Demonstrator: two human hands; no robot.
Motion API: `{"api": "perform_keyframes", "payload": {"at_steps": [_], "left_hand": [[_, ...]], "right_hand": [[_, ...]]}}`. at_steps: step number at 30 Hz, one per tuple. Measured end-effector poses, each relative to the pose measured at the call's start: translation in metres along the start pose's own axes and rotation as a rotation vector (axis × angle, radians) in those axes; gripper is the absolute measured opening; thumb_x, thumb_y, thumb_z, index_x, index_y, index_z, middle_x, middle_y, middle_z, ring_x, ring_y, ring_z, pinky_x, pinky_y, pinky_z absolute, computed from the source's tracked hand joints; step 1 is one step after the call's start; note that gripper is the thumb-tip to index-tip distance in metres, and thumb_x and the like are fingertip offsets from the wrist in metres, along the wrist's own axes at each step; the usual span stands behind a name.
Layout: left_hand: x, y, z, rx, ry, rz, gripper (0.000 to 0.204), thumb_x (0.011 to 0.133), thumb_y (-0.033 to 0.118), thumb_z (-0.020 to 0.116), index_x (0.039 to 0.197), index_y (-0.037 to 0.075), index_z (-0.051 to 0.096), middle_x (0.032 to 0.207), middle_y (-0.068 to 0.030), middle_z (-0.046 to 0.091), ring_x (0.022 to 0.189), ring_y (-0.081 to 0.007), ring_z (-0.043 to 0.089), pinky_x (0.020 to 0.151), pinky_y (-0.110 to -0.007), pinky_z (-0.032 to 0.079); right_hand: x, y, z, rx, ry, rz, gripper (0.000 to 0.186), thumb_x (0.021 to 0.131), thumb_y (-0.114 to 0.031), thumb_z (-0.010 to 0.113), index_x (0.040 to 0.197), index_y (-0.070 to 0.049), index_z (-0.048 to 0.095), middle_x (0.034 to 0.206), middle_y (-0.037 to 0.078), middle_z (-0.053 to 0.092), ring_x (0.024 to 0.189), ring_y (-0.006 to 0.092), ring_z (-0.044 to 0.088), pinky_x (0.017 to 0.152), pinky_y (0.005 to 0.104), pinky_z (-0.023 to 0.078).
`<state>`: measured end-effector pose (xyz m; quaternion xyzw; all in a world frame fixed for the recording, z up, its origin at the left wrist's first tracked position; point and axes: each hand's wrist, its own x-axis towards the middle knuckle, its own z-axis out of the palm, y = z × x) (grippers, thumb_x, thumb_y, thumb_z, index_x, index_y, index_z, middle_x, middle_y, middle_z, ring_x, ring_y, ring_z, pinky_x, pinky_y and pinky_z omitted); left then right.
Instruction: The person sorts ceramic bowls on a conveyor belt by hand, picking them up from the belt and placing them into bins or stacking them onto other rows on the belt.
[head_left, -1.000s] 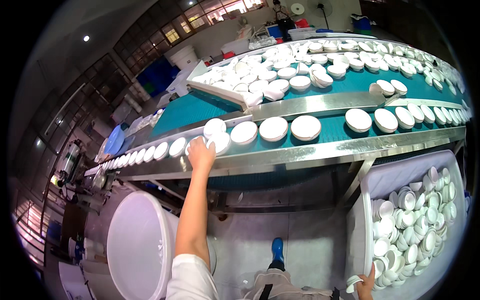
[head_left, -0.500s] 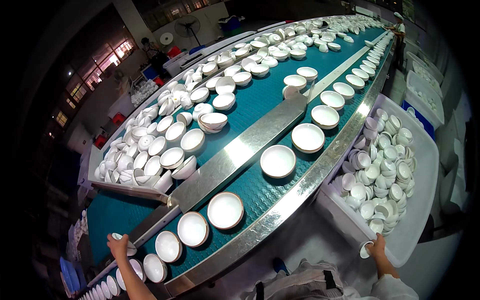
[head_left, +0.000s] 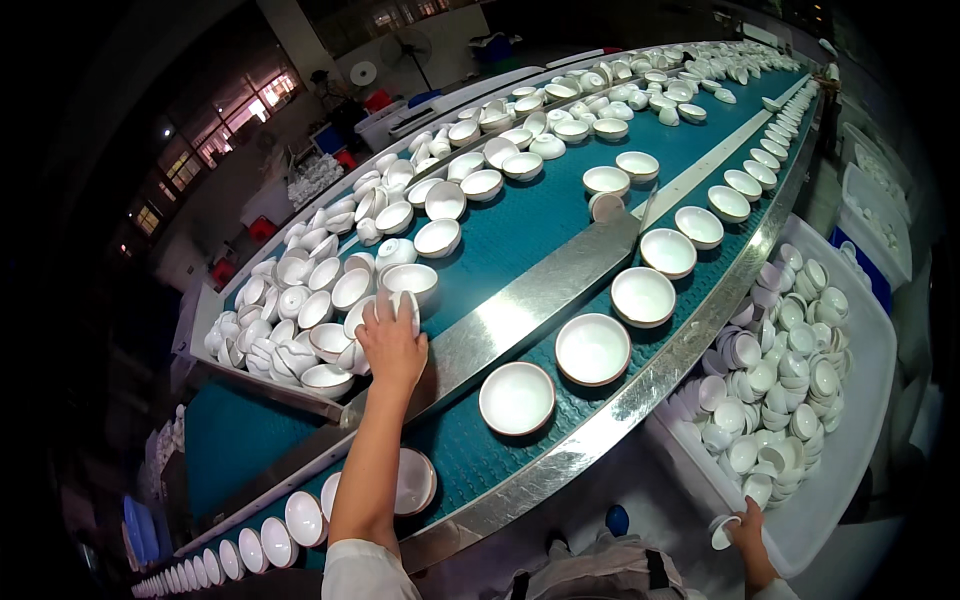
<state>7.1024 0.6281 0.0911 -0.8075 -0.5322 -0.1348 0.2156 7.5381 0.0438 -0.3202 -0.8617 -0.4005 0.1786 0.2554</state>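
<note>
My left hand (head_left: 392,345) reaches over the steel divider (head_left: 520,300) of the conveyor. Its fingers are closed around the rim of a white bowl (head_left: 405,312) at the edge of a heap of bowls (head_left: 290,300). Down at the right, my right hand (head_left: 746,528) grips a small white bowl (head_left: 720,532) beside the near corner of a white plastic bin (head_left: 872,425). Many similar bowls are heaped inside the bin. On the front lane, brown-rimmed bowls stand mouth up in a single row, among them a near bowl (head_left: 516,398); my left forearm partly hides some.
The teal belt (head_left: 550,220) carries more bowls into the distance. A steel edge (head_left: 570,455) borders its near side. Further white bins (head_left: 870,205) line the right, where a person (head_left: 830,75) stands far off. A blue container (head_left: 140,530) sits at the lower left.
My left hand has moved from the belt's near left end, where it held a bowl, to the heap beyond the divider. The front row has shifted toward the near left. My right hand keeps its bowl.
</note>
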Motion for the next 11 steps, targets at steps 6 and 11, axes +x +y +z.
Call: {"api": "perform_keyframes", "payload": {"at_steps": [6, 11], "left_hand": [[-0.012, 0.087, -0.080, -0.658, 0.167, 0.283, 0.035, 0.078, 0.010, 0.064, 0.111, 0.001, 0.056, 0.116, -0.0178, 0.050, 0.103, -0.0343, 0.050, 0.085, -0.044, 0.040], [-0.099, 0.222, -0.148, -1.217, -0.269, 0.822, 0.016, 0.080, 0.012, 0.064, 0.093, 0.002, 0.061, 0.092, -0.0094, 0.061, 0.079, -0.0260, 0.060, 0.067, -0.036, 0.046]], "right_hand": [[-0.010, -0.113, -0.034, 0.601, 0.061, 0.233, 0.068, 0.065, -0.001, 0.066, 0.128, 0.007, 0.042, 0.086, 0.018, 0.066, 0.080, 0.0254, 0.064, 0.079, 0.0342, 0.050], [-0.070, -0.094, -0.013, 0.396, 0.012, 0.045, 0.036, 0.072, -0.013, 0.065, 0.107, -0.004, 0.067, 0.138, 0.020, 0.042, 0.125, 0.0418, 0.039, 0.104, 0.0454, 0.032]]}}
